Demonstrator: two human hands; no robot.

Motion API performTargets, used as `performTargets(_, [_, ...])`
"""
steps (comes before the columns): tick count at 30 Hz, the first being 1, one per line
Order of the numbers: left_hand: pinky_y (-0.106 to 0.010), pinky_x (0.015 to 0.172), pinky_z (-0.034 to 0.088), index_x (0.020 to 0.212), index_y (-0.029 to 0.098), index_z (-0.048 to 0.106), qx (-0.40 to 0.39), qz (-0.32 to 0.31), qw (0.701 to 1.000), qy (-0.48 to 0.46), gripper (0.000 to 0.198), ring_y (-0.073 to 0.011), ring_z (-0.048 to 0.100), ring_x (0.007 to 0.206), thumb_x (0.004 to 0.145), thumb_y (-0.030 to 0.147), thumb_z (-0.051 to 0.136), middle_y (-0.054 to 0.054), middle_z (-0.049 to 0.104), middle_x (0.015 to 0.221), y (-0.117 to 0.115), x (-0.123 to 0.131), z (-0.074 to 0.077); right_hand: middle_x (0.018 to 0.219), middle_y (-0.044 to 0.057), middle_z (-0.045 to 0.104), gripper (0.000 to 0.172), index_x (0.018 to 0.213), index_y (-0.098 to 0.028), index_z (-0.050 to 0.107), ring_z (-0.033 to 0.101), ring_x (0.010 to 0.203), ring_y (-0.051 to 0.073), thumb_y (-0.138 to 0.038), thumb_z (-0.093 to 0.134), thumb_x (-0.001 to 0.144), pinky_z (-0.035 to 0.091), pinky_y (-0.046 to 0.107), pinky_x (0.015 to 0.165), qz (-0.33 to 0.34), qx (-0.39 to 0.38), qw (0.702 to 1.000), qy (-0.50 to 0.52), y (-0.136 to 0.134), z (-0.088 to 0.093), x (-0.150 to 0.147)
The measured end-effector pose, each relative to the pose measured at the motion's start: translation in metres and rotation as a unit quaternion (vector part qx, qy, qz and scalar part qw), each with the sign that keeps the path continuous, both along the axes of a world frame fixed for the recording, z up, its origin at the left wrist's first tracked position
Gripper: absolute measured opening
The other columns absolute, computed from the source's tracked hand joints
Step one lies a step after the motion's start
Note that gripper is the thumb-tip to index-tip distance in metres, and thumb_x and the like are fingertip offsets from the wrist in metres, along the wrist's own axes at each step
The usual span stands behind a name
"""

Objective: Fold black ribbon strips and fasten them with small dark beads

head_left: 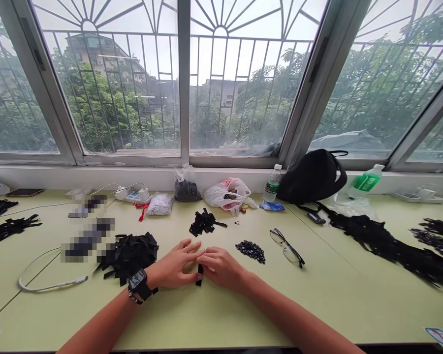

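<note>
My left hand [175,264], with a ring and a black watch on the wrist, meets my right hand [221,265] at the middle of the table. Between them is a short black fabric strip [200,276], standing out below the fingertips. The left thumb presses against it, and the right fingers are closed around its upper part, which they hide. Left of my left hand lies a heap of black strips [133,253]. A smaller pile of black strips [204,222] is beyond my hands. To the right is a pile of small dark round pieces [250,250], perhaps snaps or buttons.
Eyeglasses [288,247] lie to the right. Along the window stand a bag of dark bits [187,184], a white plastic bag [227,194], a water bottle [273,183] and a black bag [313,177]. A white cable [51,287] curls at left. More black strips [391,241] stretch along the right.
</note>
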State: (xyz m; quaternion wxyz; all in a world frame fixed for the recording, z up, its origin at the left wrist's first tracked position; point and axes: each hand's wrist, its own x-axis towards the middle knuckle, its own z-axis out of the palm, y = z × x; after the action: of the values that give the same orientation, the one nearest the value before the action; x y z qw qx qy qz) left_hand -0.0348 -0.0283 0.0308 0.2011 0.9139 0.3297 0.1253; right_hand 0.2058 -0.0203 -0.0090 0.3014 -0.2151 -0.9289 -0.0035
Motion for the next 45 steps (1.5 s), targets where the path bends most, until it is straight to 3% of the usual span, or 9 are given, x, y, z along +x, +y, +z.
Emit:
performTargets(12, [-0.055,0.125,0.032,0.164,0.037,0.037,0.0,0.002,1.0,0.009,0.073,-0.04,0.025,0.158,0.098,0.056,0.063,-0.004,0.034,0.171,-0.001,0.001,0.002,0.097,0.007,0.077,0.016,0.089,-0.02,0.062,0.07,0.099,0.02,-0.008,0.054,0.096,0.057,0.036,0.093,0.018,0.018,0.999,-0.044,-0.003,0.01,0.001])
performTargets(24, [-0.057,0.126,0.031,0.164,0.035,0.037,-0.009,0.007,1.0,0.022,0.084,-0.0427,0.022,0.158,0.091,0.06,0.07,-0.006,0.031,0.172,-0.001,0.001,0.003,0.084,0.005,0.072,0.02,0.081,-0.021,0.058,0.068,0.086,0.019,-0.006,0.053,0.093,0.054,0.034,0.079,0.007,0.063,0.996,-0.066,-0.006,0.013,0.001])
performTargets(45, [-0.056,0.125,0.032,0.163,0.035,0.039,0.008,-0.002,1.0,0.006,0.083,-0.0426,0.024,0.157,0.091,0.06,0.07,-0.005,0.031,0.172,0.002,-0.001,-0.003,0.073,0.002,0.066,0.023,0.073,-0.022,0.053,0.062,0.076,0.017,-0.007,0.052,0.091,0.049,0.031,0.075,0.001,0.063,0.996,-0.066,-0.007,0.011,0.001])
